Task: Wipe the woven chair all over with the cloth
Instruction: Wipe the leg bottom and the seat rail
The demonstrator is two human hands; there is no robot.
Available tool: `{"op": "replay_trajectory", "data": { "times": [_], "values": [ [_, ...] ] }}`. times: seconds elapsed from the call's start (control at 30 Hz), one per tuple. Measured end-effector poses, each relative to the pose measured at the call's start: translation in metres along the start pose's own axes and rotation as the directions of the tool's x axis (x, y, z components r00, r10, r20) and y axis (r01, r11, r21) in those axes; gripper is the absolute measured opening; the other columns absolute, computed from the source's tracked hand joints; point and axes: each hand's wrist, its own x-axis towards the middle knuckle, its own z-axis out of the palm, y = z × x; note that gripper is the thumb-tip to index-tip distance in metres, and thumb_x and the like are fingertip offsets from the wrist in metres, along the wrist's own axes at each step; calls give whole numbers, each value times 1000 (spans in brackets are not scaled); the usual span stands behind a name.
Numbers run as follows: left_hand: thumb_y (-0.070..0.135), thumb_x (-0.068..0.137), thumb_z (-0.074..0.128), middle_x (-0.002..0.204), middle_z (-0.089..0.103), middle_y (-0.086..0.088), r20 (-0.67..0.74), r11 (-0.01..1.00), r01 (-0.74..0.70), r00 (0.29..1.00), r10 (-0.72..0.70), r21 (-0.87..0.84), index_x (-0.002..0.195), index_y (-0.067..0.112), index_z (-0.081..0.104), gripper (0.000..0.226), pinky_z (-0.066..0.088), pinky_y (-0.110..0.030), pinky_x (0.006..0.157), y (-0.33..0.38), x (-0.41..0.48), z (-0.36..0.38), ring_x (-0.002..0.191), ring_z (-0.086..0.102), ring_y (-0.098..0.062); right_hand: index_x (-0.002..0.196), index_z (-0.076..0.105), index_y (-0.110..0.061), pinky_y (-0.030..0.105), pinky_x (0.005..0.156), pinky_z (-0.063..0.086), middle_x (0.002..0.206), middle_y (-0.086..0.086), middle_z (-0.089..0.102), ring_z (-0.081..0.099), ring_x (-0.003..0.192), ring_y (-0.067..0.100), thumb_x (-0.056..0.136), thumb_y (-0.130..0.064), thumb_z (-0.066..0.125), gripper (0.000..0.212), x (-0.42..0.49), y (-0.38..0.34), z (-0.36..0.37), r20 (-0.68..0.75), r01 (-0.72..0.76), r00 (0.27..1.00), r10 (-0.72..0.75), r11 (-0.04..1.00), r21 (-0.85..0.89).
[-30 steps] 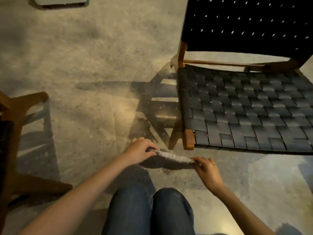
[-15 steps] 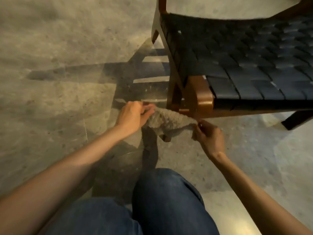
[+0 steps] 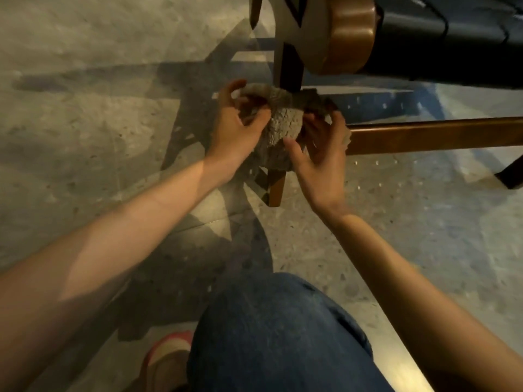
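Cloth (image 3: 283, 125), nubbly grey, round wooden leg (image 3: 277, 185)

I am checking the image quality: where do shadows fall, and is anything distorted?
Head view: the chair's shadow stretches left over the floor; its rounded frame corner bulges from the wide-angle lens; the cloth stays legible; the arms are unevenly lit.

We saw a grey, nubbly cloth (image 3: 283, 125) bunched around the front leg (image 3: 278, 185) of the woven chair (image 3: 441, 38). The chair had a brown wooden frame, a rounded front corner, a low side rail and dark woven straps across its seat.
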Motion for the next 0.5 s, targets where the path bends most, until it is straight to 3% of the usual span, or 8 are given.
{"op": "replay_trajectory", "data": {
  "times": [0.07, 0.13, 0.23, 0.3, 0.4, 0.5],
  "values": [
    [6, 91, 58, 116, 60, -1, -53, 998, 14, 998, -18, -68, 124, 17, 32, 43, 50, -42, 96, -6, -2, 5, 112, 59, -13, 135, 22, -12, 46, 104, 43, 136, 16, 47, 47, 129, 21, 91, 1, 57, 57, 2, 0, 8, 17, -12, 1000, 10, 996, 90],
    [6, 93, 55, 118, 61, -4, -52, 991, 19, 998, -26, -131, 124, 15, 35, 39, 50, -42, 97, -10, -5, 8, 112, 60, -13, 131, 29, -8, 47, 103, 44, 135, 18, 48, 49, 127, 23, 94, 1, 51, 45, 5, -2, 15, 34, -22, 999, 19, 995, 95],
    [8, 96, 51, 120, 64, -10, -22, 995, -25, 1000, 22, -100, 125, 6, 48, 30, 50, -37, 97, -4, -7, 13, 112, 61, -17, 126, 44, 5, 49, 95, 47, 118, 22, 58, 58, 112, 29, 96, 0, 48, 31, 11, -5, 16, 40, 26, 999, -28, 999, 33],
    [9, 97, 50, 121, 63, -12, -7, 991, -111, 994, 111, -72, 130, 2, 51, 34, 50, -24, 92, 5, -7, 16, 114, 59, -20, 112, 53, 8, 47, 83, 52, 101, 24, 62, 63, 94, 31, 96, -1, 48, 19, 18, -9, 13, 24, 65, 998, -65, 998, 14],
    [7, 96, 50, 131, 57, -11, -23, 964, -256, 967, 255, -66, 137, 3, 45, 41, 46, -14, 88, 23, -3, 21, 121, 53, -13, 100, 58, 4, 38, 64, 49, 84, 24, 63, 62, 74, 30, 96, -2, 48, 13, 33, -22, 10, 4, 101, 995, -101, 995, 16],
    [8, 96, 51, 132, 57, -13, -67, 956, -289, 956, 286, -42, 137, 1, 45, 42, 45, -10, 81, 26, 1, 27, 120, 54, -15, 103, 57, -5, 32, 61, 49, 78, 17, 62, 61, 69, 16, 96, -3, 47, 12, 34, -23, 15, 19, 143, 990, -142, 988, -51]
  ]
}}
